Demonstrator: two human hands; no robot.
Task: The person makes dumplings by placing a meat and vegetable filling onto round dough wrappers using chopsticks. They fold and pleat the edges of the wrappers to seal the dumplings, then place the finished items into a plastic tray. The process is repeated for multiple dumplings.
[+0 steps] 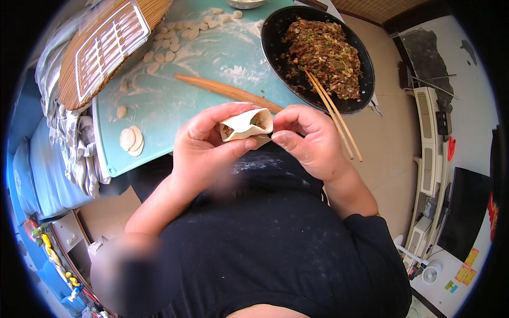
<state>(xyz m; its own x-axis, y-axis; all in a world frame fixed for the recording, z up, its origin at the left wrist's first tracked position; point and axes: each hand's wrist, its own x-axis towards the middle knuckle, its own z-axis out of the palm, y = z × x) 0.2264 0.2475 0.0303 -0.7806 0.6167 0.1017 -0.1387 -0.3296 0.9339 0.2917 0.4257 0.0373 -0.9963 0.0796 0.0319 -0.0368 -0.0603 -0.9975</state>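
Observation:
A partly folded dumpling point(246, 123) is held above my lap at the near edge of the table. Its white wrapper is joined at the middle, and filling shows through the gaps on both sides. My left hand point(204, 146) wraps round it from the left, thumb in front and fingers behind. At its right end, my right hand point(313, 140) has thumb and forefinger closed at the wrapper's edge. Beyond the hands lies a wooden rolling pin point(212, 86). A black pan point(273, 66) of minced filling point(328, 58) stands to the right, with chopsticks point(331, 108) resting in it.
Several small dough pieces point(169, 45) lie on the floured green mat point(159, 106). Rolled wrappers point(131, 140) overlap at its near left. A round woven tray point(71, 85) with a white plastic rack is at the far left. At the far edge is part of a bowl point(245, 4).

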